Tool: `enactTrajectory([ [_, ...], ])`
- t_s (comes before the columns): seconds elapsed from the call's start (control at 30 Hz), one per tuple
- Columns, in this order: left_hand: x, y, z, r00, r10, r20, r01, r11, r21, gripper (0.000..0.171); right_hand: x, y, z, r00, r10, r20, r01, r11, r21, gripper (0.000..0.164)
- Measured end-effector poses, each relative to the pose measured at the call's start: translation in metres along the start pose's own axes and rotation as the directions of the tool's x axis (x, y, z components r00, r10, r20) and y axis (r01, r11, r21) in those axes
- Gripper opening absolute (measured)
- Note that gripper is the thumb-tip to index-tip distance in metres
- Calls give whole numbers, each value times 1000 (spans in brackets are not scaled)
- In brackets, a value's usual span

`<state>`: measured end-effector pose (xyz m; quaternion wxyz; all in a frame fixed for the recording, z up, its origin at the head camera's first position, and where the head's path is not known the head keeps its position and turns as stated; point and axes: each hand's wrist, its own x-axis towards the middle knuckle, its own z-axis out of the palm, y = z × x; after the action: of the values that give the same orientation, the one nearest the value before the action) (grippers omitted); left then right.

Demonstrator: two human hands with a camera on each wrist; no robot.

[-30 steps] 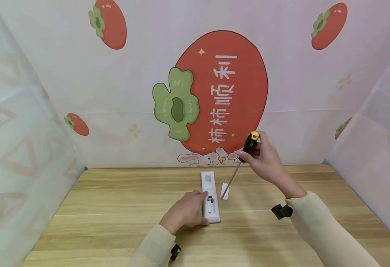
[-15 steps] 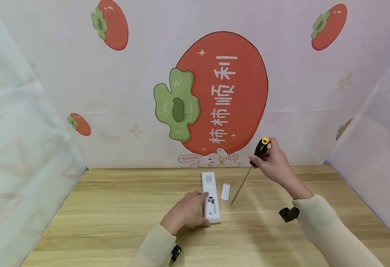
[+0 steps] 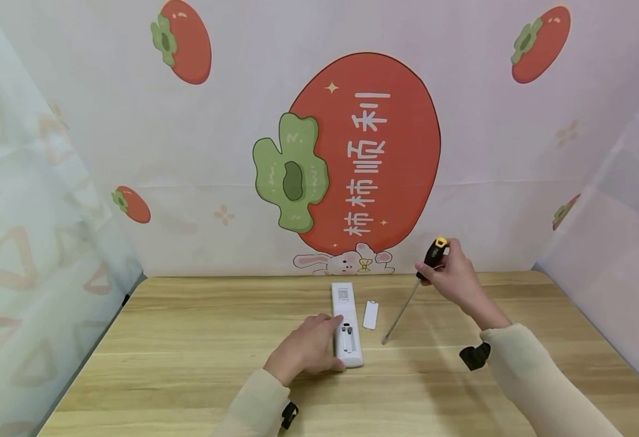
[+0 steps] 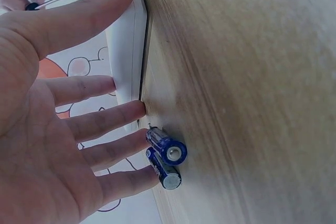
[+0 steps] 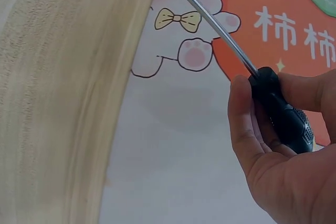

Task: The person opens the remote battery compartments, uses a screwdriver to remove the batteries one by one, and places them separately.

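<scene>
A white remote control (image 3: 351,309) lies back side up on the table, its battery compartment uncovered. My left hand (image 3: 305,343) rests against its left side, fingers extended, index finger and thumb touching it. Two blue batteries (image 4: 166,147) lie beside the ring and little fingers in the left wrist view; the hand hides them in the head view. My right hand (image 3: 456,276) grips the black handle of a screwdriver (image 3: 433,258), which slants down to the left. Its tip is right of the remote, close to the table. A white battery cover (image 3: 371,315) lies between remote and screwdriver.
The wooden table (image 3: 199,340) ends at a printed backdrop (image 3: 232,121) behind, with fabric walls at both sides. A black strap mount (image 3: 474,357) sits at the right wrist and another black mount (image 3: 289,415) at the left.
My right hand has carried the screwdriver right and lower, away from the remote and the battery cover. My left hand has stayed at the remote.
</scene>
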<state>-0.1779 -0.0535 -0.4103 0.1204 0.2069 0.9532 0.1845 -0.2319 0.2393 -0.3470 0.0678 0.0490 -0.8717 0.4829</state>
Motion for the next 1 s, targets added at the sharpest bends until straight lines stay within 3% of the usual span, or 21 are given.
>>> enactTrajectory([
  [0.57,1,0,1,1000,-8,3,8,1000,-6,86,6,31,13,991,136,-7,-136,991,0,73],
  [1.0,0,0,0,1000,-12,5,12,1000,-8,86,11,49,24,965,261,-37,-262,965,-21,64],
])
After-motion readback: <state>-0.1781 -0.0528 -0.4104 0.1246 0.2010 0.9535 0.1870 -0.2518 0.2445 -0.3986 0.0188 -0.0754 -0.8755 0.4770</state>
